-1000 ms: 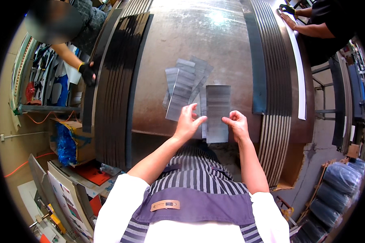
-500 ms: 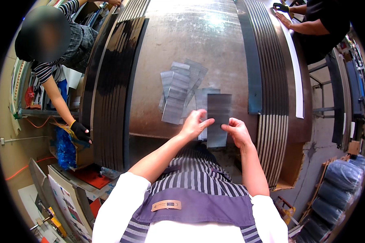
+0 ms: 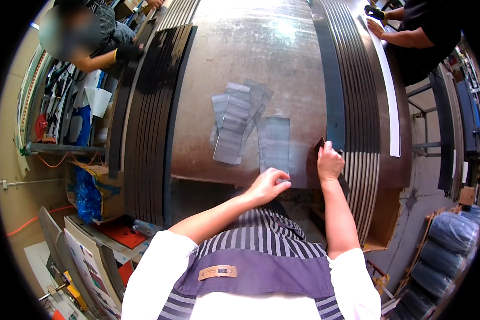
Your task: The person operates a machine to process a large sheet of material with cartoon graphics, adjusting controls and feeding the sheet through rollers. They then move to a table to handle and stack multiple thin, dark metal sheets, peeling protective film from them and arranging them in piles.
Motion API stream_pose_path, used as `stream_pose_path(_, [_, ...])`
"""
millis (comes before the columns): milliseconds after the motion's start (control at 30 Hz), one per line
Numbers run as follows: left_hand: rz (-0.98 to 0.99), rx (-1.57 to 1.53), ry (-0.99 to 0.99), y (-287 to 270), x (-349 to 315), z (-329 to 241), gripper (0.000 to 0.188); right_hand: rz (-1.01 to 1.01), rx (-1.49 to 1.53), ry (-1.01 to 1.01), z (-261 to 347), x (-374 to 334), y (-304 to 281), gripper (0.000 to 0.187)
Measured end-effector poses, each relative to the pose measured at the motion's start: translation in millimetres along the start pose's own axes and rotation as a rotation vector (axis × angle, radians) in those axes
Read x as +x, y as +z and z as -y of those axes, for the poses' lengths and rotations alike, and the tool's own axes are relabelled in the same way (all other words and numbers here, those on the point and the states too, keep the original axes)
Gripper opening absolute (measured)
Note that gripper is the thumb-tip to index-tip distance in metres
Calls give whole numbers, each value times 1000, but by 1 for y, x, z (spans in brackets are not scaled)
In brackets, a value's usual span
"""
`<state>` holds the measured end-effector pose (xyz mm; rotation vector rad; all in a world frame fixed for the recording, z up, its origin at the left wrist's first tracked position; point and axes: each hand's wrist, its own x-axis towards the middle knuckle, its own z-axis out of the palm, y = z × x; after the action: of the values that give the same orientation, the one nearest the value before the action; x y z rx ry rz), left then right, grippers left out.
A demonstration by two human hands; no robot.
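Note:
My right hand (image 3: 331,161) grips a dark rectangular sheet piece (image 3: 345,186), turned nearly edge-on beside the long strips at the table's right. Most of that piece is hidden behind my fingers and wrist. My left hand (image 3: 270,188) is curled at the table's near edge, thumb and fingers close together by the lower end of two overlapping grey rectangular pieces (image 3: 276,141). Whether it pinches one of them cannot be made out. Further left lies a loose fanned pile of several similar grey pieces (image 3: 233,125), resting on the metal-topped table (image 3: 250,58).
Dark long strips (image 3: 154,106) line the table's left side; ribbed long strips (image 3: 360,117) line the right, overhanging the near edge. A white strip (image 3: 392,112) lies beyond them. Co-workers stand at the far left and far right. Wrapped rolls (image 3: 440,250) sit at lower right.
My right hand has carried the dark sheet piece rightward and turned it edge-on. My left hand has moved down and right, off that piece. The left co-worker's gloved hand has moved farther up the table.

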<state>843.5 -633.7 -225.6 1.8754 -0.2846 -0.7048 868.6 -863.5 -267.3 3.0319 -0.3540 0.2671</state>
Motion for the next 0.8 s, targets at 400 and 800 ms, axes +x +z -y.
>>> stream_pose_path(400, [139, -1094, -80, -42, 10, -44, 22, 887, 1755, 378, 69, -10, -96, 46])
stream_pose_path(800, [-57, -623, -144, -39, 0, -33, 26, 579, 1814, 567, 91, -15, -65, 45])
